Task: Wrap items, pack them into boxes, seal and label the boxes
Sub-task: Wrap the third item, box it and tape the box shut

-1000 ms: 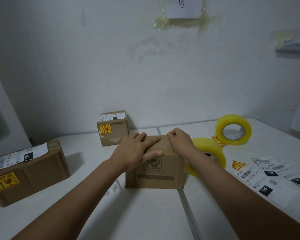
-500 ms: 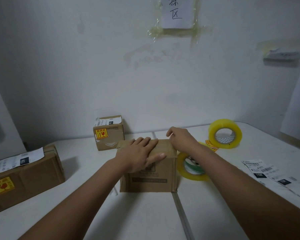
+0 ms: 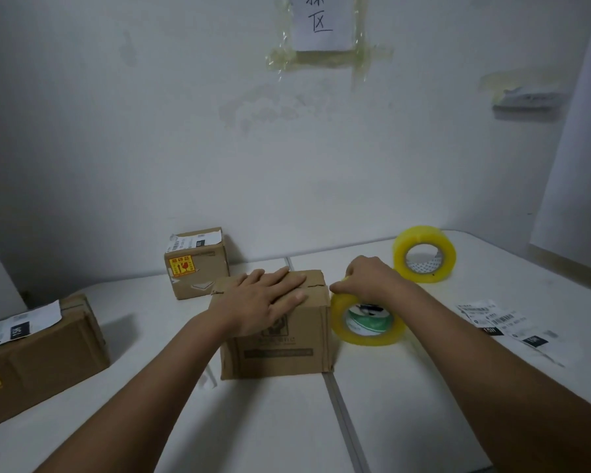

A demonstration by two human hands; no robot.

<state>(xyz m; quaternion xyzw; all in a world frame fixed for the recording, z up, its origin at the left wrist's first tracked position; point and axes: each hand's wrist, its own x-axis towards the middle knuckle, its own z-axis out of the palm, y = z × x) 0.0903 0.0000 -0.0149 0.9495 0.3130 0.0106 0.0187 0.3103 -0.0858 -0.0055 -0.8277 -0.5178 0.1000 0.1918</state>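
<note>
Box (image 3: 280,336) is sitting mid-worktop (image 3: 423,421); my left hand (image 3: 267,298) is pressing flat on its closed flaps, while my right hand (image 3: 369,278) is gripping the tape roll (image 3: 367,322) standing just right of it, the nearer hand for sealing.

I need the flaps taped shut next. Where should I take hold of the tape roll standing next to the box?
Grip the top of the near tape roll from above, where the right hand already closes on it. It stands on edge with its open core facing you, so fingers can probably wrap over the band. The left hand holds the box flaps flat.
</note>
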